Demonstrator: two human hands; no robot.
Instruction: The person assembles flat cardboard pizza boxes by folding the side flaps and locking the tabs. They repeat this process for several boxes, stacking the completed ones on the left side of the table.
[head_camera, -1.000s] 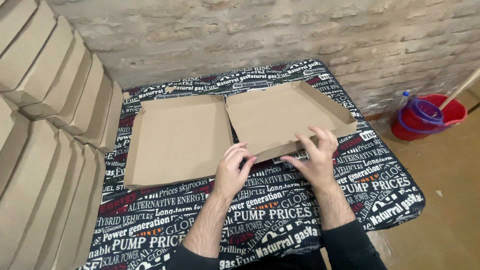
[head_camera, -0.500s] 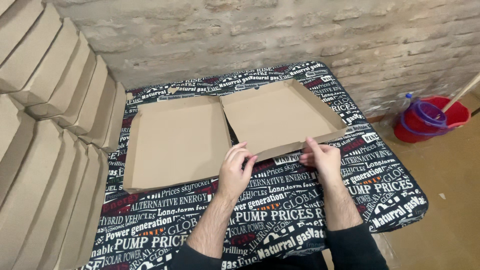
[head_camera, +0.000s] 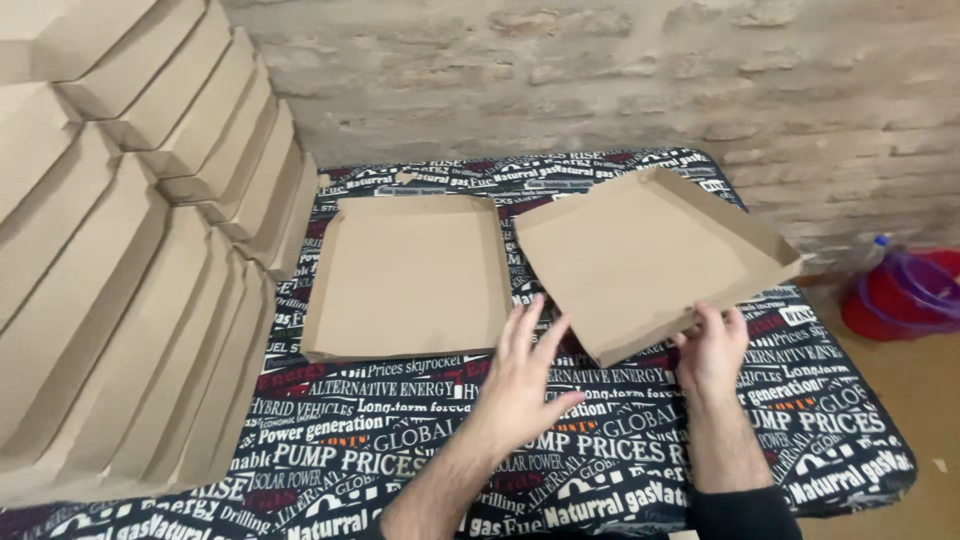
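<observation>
Left hand (head_camera: 525, 375) has come off the box edge since the earlier frame, now flat over the table, fingers spread, holding nothing. Right hand (head_camera: 712, 345) pinches the near edge of the tilted lid of the open cardboard box (head_camera: 640, 255), frame centre. Printed tablecloth (head_camera: 400, 430) underneath, folded boxes stacked (head_camera: 120, 250) left, brick wall (head_camera: 600, 70) top, red bucket (head_camera: 900, 300) right.

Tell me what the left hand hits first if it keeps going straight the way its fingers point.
Probably the near edge of the tilted cardboard box half: the left hand points up and slightly right at it. Depth is unclear; it might pass underneath.
</observation>
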